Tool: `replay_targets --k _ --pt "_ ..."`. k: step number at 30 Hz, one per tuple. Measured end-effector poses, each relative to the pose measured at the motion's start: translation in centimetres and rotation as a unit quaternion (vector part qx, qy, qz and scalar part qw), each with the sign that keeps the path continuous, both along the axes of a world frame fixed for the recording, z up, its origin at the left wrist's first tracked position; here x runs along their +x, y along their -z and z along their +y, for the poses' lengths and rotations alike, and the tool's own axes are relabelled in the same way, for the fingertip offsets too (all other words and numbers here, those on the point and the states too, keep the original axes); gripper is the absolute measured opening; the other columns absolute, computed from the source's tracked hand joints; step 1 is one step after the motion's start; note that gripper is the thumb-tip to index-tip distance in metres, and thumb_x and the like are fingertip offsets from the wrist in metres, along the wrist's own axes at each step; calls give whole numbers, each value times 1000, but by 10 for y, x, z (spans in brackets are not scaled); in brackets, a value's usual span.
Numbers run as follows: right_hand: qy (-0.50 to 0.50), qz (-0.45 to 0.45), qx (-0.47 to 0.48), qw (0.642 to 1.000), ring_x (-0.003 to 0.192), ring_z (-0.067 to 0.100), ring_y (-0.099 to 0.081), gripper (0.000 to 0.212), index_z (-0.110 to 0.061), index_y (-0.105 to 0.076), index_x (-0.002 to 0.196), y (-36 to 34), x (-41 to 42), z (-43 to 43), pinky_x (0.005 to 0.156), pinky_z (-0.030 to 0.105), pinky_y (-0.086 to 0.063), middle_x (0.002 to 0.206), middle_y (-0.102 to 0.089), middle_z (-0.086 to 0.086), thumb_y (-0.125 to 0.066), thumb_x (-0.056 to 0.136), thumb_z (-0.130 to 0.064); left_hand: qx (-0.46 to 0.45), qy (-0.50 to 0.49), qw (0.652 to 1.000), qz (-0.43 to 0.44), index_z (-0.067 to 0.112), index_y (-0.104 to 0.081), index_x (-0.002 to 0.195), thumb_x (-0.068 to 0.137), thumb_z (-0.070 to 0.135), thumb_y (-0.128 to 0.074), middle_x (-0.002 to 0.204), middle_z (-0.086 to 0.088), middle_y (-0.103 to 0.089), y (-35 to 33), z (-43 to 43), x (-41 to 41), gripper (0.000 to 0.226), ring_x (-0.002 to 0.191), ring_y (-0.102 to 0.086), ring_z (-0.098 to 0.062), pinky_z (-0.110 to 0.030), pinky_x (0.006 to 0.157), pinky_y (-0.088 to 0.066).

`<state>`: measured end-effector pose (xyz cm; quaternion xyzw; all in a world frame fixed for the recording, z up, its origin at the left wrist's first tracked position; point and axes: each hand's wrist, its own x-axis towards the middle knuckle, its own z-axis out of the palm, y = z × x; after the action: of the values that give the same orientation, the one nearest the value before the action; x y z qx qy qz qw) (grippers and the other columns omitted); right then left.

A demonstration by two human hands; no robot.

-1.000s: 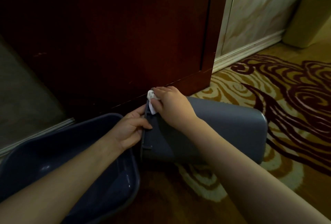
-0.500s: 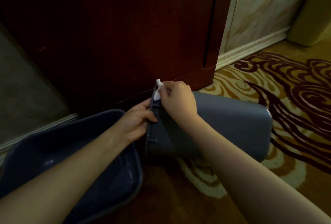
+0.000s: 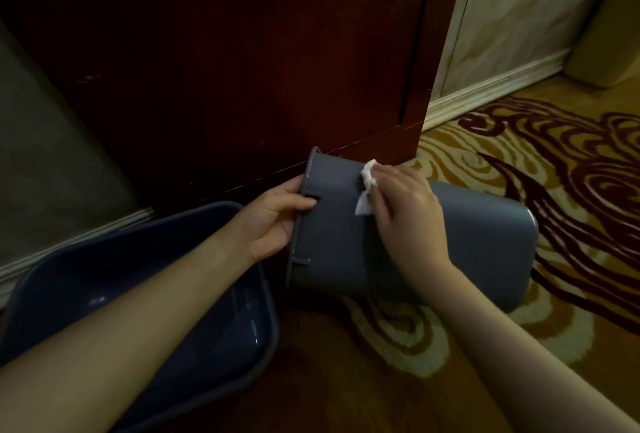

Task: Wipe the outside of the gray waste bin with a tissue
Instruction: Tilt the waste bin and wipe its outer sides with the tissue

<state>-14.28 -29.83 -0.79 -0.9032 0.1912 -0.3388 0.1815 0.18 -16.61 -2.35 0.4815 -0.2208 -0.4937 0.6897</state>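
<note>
pressing a crumpled white tissue (image 3: 366,190) against the upper side of the gray waste bin (image 3: 478,245), my right hand (image 3: 408,214) is keeping its fingers (image 3: 388,178) together and flat over the paper; most of the tissue is lying hidden under them, with only one bunched end and one loose corner showing. my left hand (image 3: 273,221) is clamping the bin's rim (image 3: 299,224), thumb (image 3: 298,204) on the outside wall, the other fingers curling inside where i am not seeing them. the bin is lying on its side on the patterned carpet (image 3: 554,155), mouth pointing left, closed base to the right, just in front of the dark wooden door (image 3: 242,51). i am counting one tissue, one gray bin, two hands. a dark blue basin (image 3: 263,339) is sitting beside the bin's mouth, partly covered by my left forearm and fading into shadow, so i am not making out its contents. a second, yellowish bin (image 3: 602,48) is standing well apart at the top right, cut off by the frame edge. both forearms are running out of the bottom of the view.
</note>
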Motion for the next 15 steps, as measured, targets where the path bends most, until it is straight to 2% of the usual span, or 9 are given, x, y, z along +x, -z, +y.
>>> replay_targets --k 4,7,11,15 --pt "-99 18 -66 993 123 17 -44 34 -16 -58 121 38 -34 25 104 33 -36 131 -56 2 -45 91 -22 -14 -31 999 21 15 -53 127 79 18 -56 109 -6 -71 0 -5 -2 48 99 -68 -18 -33 78 -57" --pt "-162 53 -133 976 121 18 -40 40 -15 -55 127 62 -37 43 105 32 -28 136 -51 4 -48 88 -21 -17 -42 999 15 12 -55 125 79 20 -54 107 -4 -71 -2 -10 -3 46 98 -68 -16 -30 79 -57" --pt "-143 5 -114 983 106 21 -42 34 -14 -61 117 66 -23 48 93 31 -30 121 -58 6 -50 87 -25 -8 -48 999 12 14 -61 114 89 15 -47 99 -2 -75 -4 -9 -1 29 93 -70 -13 -29 78 -57" --pt "-125 -6 -76 989 99 18 -42 29 -17 -64 109 64 -17 52 87 27 -27 105 -56 3 -51 86 -27 -9 -45 999 13 15 -61 114 87 15 -48 98 -2 -75 -2 -8 -3 30 93 -70 -14 -30 80 -57"
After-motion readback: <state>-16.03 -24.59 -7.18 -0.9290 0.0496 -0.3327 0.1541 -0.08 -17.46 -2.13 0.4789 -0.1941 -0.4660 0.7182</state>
